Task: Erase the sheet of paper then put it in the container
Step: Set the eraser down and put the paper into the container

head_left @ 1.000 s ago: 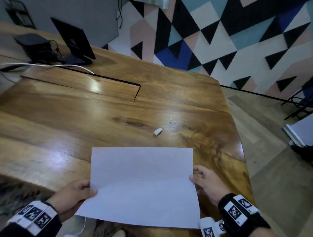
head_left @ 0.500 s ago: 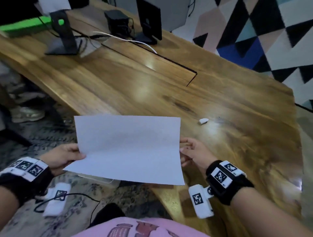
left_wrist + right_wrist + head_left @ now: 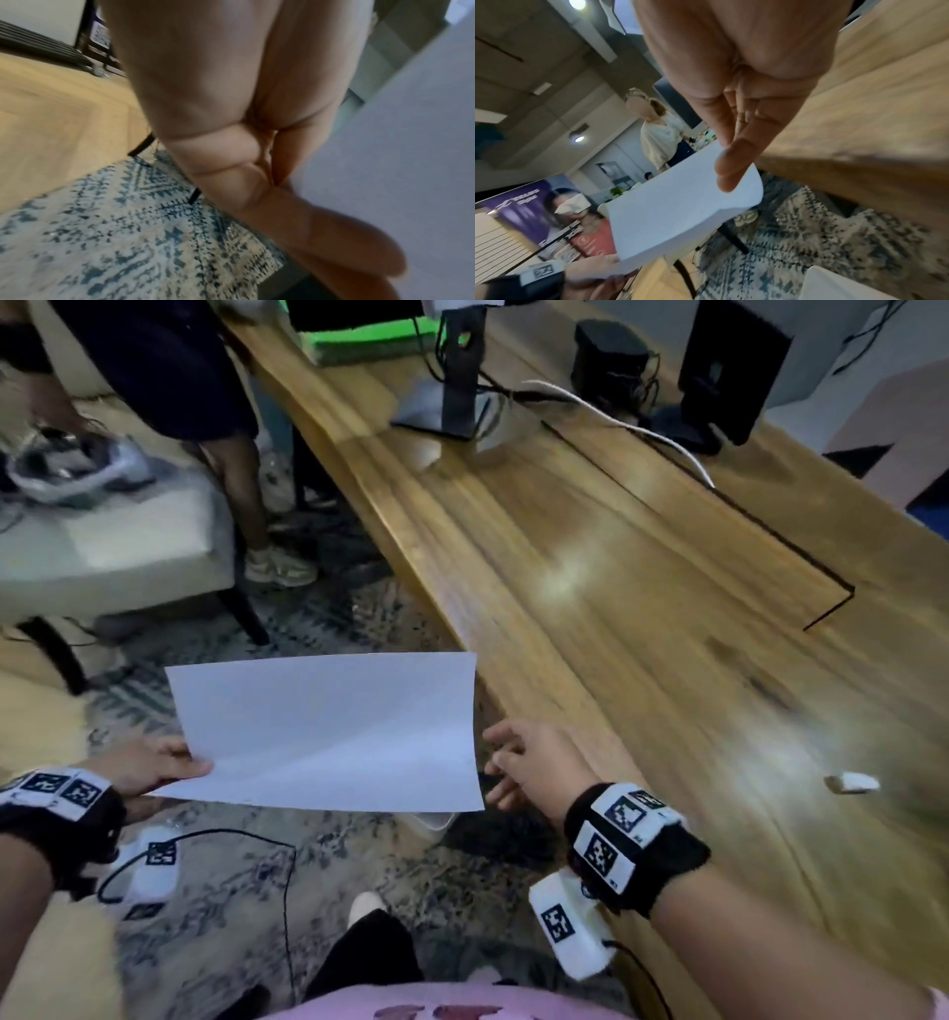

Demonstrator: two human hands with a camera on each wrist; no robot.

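Observation:
A blank white sheet of paper (image 3: 328,731) with a crease hangs in the air left of the wooden table (image 3: 642,608), over the rug. My left hand (image 3: 154,770) pinches its lower left corner, thumb on top; the sheet (image 3: 401,142) fills the right of the left wrist view. My right hand (image 3: 518,762) hovers just off the sheet's right edge, fingers spread and holding nothing; in the right wrist view its straight fingers (image 3: 739,158) point at the paper (image 3: 680,213). A small white eraser (image 3: 852,782) lies on the table at the far right. A white container edge (image 3: 436,820) peeks out below the sheet.
A patterned rug (image 3: 308,891) covers the floor. A white seat (image 3: 102,552) and a standing person's legs (image 3: 241,495) are at the left. Monitor stands (image 3: 452,397), a black device (image 3: 611,356) and a white cable (image 3: 626,428) sit at the table's far end.
The view has swung left, away from the table. The sheet has moved off the table's edge over the rug. My right hand has let go of its right edge; the left still holds it.

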